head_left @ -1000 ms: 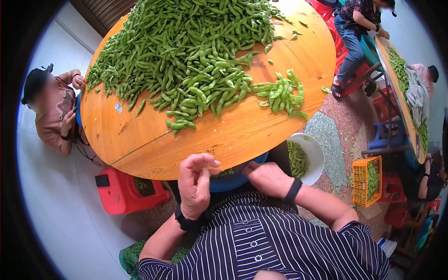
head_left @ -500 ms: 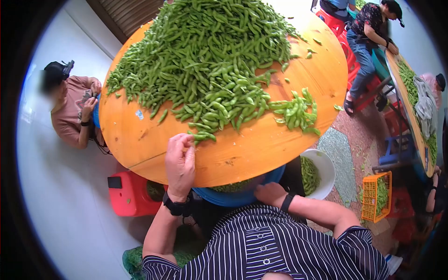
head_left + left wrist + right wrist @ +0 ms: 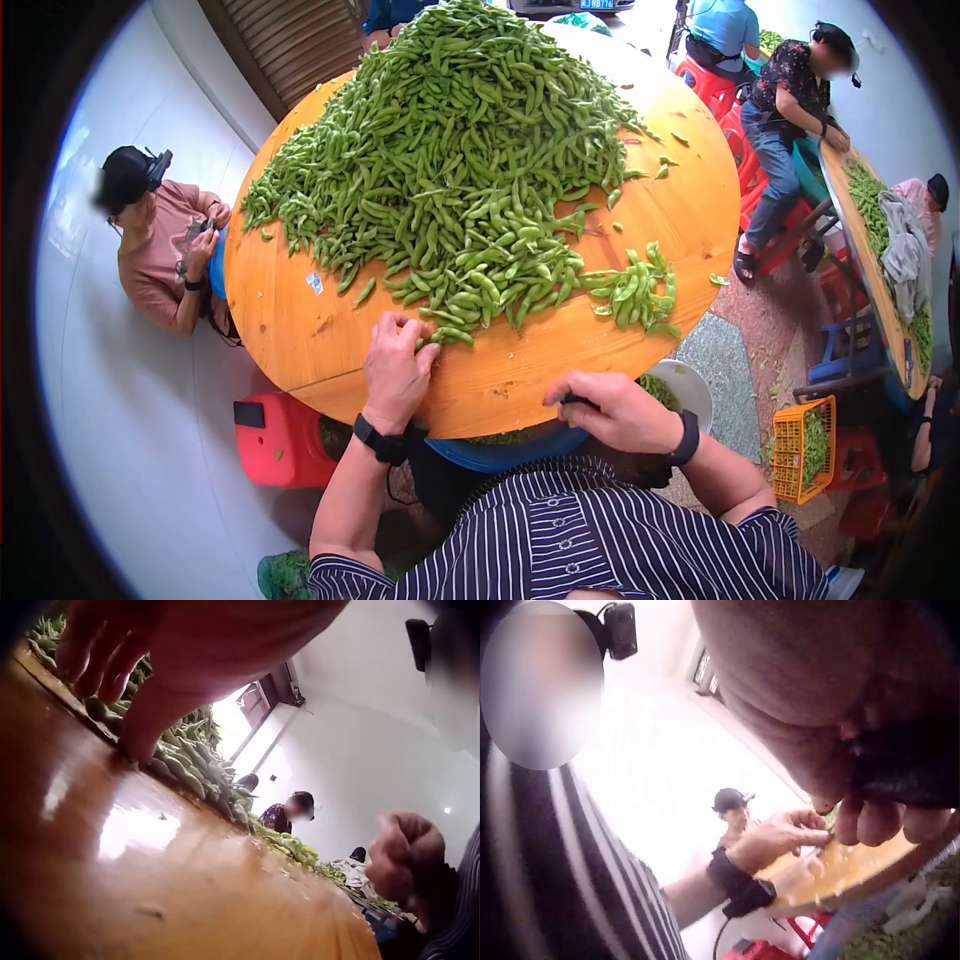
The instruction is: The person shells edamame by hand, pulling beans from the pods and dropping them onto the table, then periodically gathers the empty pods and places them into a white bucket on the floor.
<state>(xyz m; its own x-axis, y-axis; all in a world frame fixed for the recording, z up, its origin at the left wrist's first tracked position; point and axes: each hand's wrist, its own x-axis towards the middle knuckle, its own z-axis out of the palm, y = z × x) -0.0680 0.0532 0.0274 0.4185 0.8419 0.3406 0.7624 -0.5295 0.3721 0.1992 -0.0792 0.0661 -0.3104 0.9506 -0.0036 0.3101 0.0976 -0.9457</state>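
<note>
Left hand (image 3: 187, 645): fills the top of the view, reaching down to the heap's edge.
Fingers (image 3: 82, 652): bent down, tips touching the pods.
Thumb (image 3: 142, 735): tip on the table, just beside the pods.
Bean pods (image 3: 187, 769): green heap, running back along the table.
Table (image 3: 150, 885): glossy orange-brown wood.
Right hand (image 3: 405, 855): curled at the far edge, contents hidden.
Striped sleeve (image 3: 461, 915): just beside it.

Almost nothing can be read here. A blue plate (image 3: 596, 4) at the top edge of the head view has white characters, but they are too small and cut to read. A small white sticker (image 3: 316, 283) on the wooden table (image 3: 300, 340) has blue print, also not legible
</note>
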